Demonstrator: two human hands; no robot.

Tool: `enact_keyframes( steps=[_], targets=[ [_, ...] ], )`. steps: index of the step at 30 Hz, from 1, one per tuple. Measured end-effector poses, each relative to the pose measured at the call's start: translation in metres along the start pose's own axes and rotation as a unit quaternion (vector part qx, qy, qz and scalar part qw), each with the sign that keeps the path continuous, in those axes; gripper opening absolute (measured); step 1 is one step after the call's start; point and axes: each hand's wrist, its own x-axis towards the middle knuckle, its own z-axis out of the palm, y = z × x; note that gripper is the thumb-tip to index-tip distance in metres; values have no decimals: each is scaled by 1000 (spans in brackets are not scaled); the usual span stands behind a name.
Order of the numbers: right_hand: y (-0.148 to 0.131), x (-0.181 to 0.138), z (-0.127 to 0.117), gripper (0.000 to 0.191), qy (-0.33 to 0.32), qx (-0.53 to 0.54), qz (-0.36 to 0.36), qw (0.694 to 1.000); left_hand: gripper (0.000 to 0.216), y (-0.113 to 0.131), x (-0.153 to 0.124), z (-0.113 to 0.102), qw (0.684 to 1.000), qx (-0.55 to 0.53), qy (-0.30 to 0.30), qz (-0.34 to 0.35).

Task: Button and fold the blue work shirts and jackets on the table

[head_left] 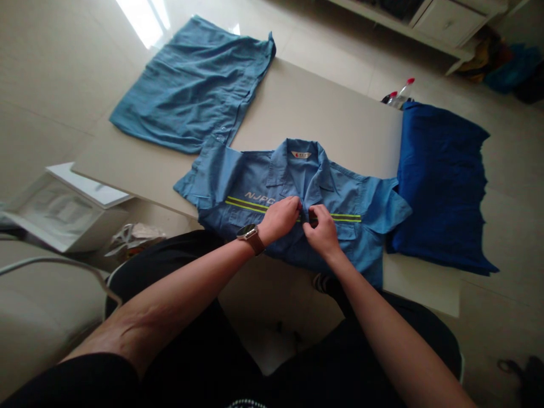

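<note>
A blue short-sleeved work shirt lies front up across the near edge of the table, its collar pointing away from me and its lower part hanging toward my lap. Yellow-green stripes and printed letters cross its chest. At the front opening, below the collar, my left hand pinches one side of the placket, a watch on its wrist. Close to its right, my right hand has its thumb and fingers curled on the other side of the opening. Any button between the fingertips is too small to make out.
On the table, a lighter blue garment lies at the far left and a dark blue folded cloth hangs over the right end. Red-capped bottles stand behind it. A white box sits at the left, below table height.
</note>
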Motion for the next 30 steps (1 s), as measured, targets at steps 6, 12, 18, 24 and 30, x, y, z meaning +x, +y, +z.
enact_keyframes(
  steps=[6, 12, 18, 24, 30],
  targets=[
    [-5, 1, -1, 16, -18, -32, -34, 999, 20, 4, -1, -8, 998, -40, -11, -48],
    [-1, 1, 2, 19, -18, -36, -30, 999, 21, 10, 0, -13, 990, -104, -12, -98],
    [4, 1, 5, 15, -15, -69, -23, 997, 17, 11, 3, -16, 960, -233, -38, -150],
    [5, 1, 6, 12, -7, -62, -16, 998, 23, 1, 5, -6, 936, -307, -39, -166],
    [2, 3, 5, 8, 6, -18, 2, 1000, 17, 1, 8, 4, 914, -340, -5, -221]
  ],
)
